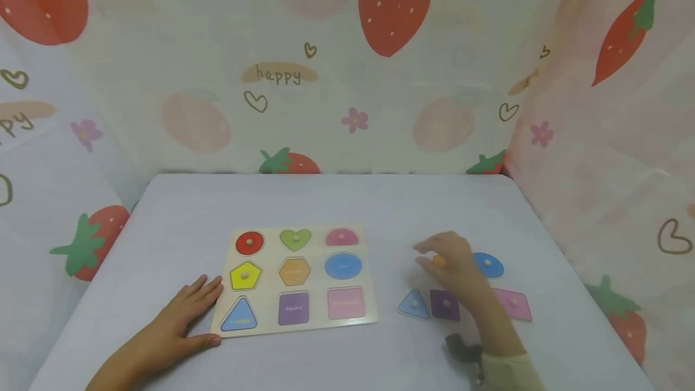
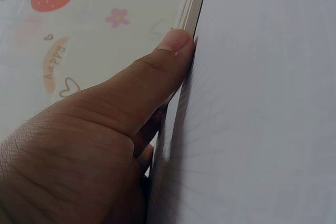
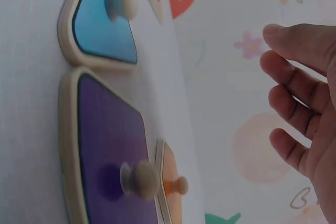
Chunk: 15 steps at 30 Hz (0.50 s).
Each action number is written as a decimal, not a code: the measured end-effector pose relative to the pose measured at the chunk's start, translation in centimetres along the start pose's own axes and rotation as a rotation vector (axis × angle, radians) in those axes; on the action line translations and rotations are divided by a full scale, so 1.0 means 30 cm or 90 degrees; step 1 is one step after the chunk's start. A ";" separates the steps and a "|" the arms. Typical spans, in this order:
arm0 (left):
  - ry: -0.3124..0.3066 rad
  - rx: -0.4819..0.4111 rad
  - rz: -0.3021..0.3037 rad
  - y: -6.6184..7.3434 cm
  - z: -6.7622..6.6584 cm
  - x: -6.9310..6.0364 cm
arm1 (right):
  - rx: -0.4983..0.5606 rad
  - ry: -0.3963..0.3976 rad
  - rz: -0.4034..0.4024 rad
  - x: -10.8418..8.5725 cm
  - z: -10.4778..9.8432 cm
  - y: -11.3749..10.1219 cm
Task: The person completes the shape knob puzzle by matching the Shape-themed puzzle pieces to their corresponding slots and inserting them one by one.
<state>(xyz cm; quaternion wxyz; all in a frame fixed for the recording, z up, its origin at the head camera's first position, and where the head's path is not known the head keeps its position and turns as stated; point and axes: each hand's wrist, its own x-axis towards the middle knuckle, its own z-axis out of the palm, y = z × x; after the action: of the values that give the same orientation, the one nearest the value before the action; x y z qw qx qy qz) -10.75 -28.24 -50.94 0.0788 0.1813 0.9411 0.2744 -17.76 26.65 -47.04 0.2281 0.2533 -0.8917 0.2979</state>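
Observation:
A pale wooden shape-puzzle board (image 1: 270, 276) lies left of the table's middle. At its left edge rests my left hand (image 1: 176, 321), fingers fairly straight, its thumb (image 2: 152, 69) against the board's side. My right hand (image 1: 455, 261) hovers empty over the loose pieces, fingers slightly bent and apart. Partly hidden behind it is an orange piece (image 1: 438, 260), whose knob shows in the right wrist view. Around that hand lie a blue oval piece (image 1: 493, 266), a blue triangle piece (image 1: 408, 306), a purple square piece (image 1: 441, 311) and a pink rectangle piece (image 1: 520, 306), each with a knob.
Knobbed red circle (image 1: 242, 246), green heart (image 1: 290, 234), pink half-circle (image 1: 332, 239) and yellow pentagon (image 1: 236, 281) pieces sit in the board. Its other recesses show printed shapes. A strawberry-print curtain (image 1: 358, 83) surrounds the white table (image 1: 195, 210) at the back and sides.

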 end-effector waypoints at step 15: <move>0.007 0.005 0.018 -0.002 0.000 -0.002 | -0.032 -0.090 0.123 -0.057 -0.081 0.085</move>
<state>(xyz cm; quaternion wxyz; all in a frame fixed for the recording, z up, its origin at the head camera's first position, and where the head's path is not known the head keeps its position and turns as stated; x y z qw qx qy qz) -10.72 -28.33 -50.96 0.0693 0.1934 0.9399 0.2727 -17.31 30.54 -47.30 0.1413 0.1804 -0.9330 0.2775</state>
